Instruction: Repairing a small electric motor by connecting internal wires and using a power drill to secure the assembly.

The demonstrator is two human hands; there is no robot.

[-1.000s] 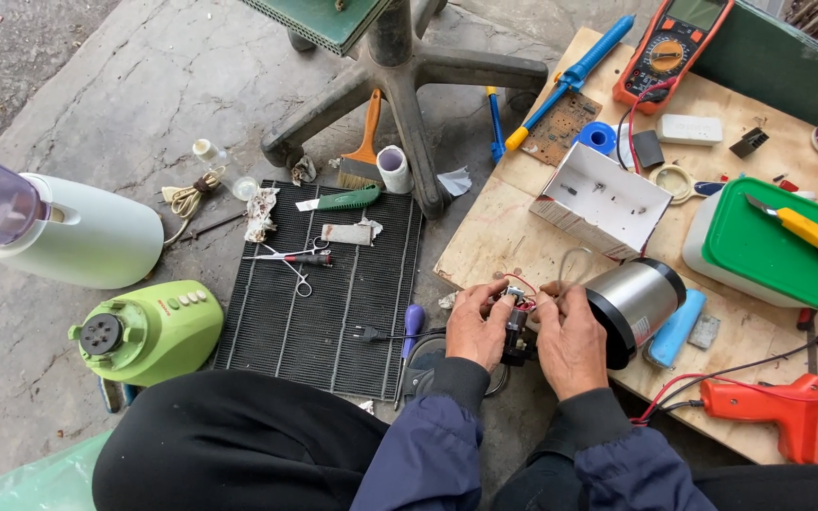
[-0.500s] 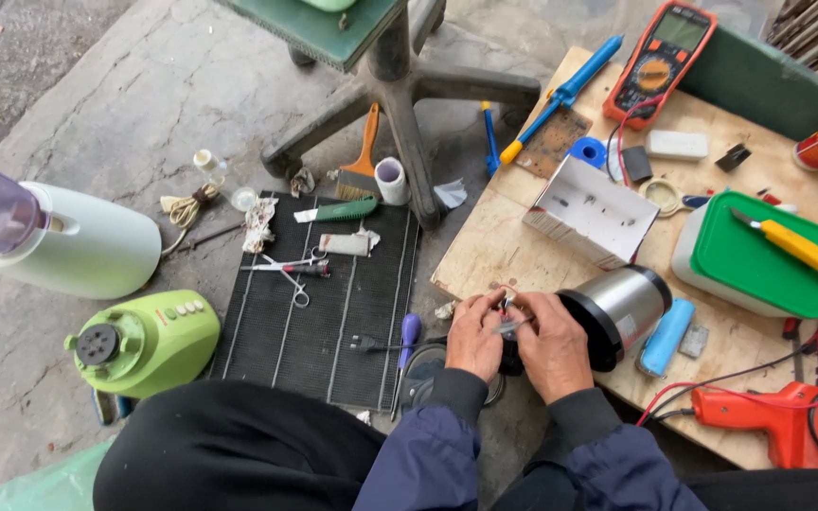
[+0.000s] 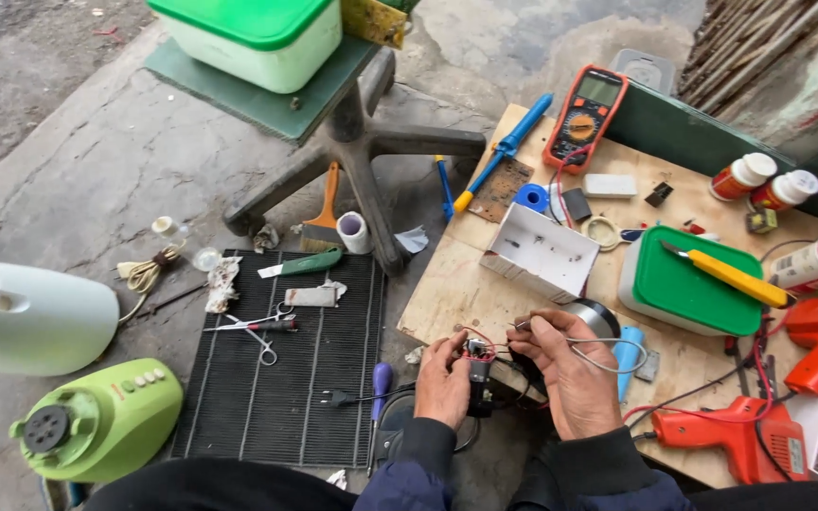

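A: What sits between the two hands, low in the middle of the frame?

B: A small black motor part [image 3: 478, 371] with red wires [image 3: 481, 341] looping off its top. Its lower half is hidden behind the fingers, so its full shape is hard to make out.

A: How does the left hand hold it?

B: The left hand [image 3: 443, 382] is curled around the part from the left side, fingers closed on it and thumb pressed near the top.

A: And the right hand?

B: The right hand [image 3: 568, 371] is half closed. Its thumb and forefinger pinch a thin grey wire [image 3: 587, 343] that arcs toward the right. Whether the other fingers touch the motor part I cannot tell; they are folded under the palm.

A: What is behind them?

B: A shiny metal cup [image 3: 594, 319], mostly covered by the right hand, lying on the wooden board [image 3: 447, 293]. Just to the right lies a blue tube [image 3: 628, 352].

A: Further out?

B: A white open box [image 3: 542, 250] above the hands, a green-lidded container [image 3: 684, 279] with a yellow cutter [image 3: 729, 273] on it to the right, and an orange multimeter [image 3: 585, 117] near the top. An orange glue gun [image 3: 731, 437] lies lower right, partly cut off by the frame. Left of the board a black ribbed mat [image 3: 324, 378] carries scissors [image 3: 256, 333] and a blue-handled screwdriver [image 3: 379, 393]. A green blender base [image 3: 97, 421] sits lower left.
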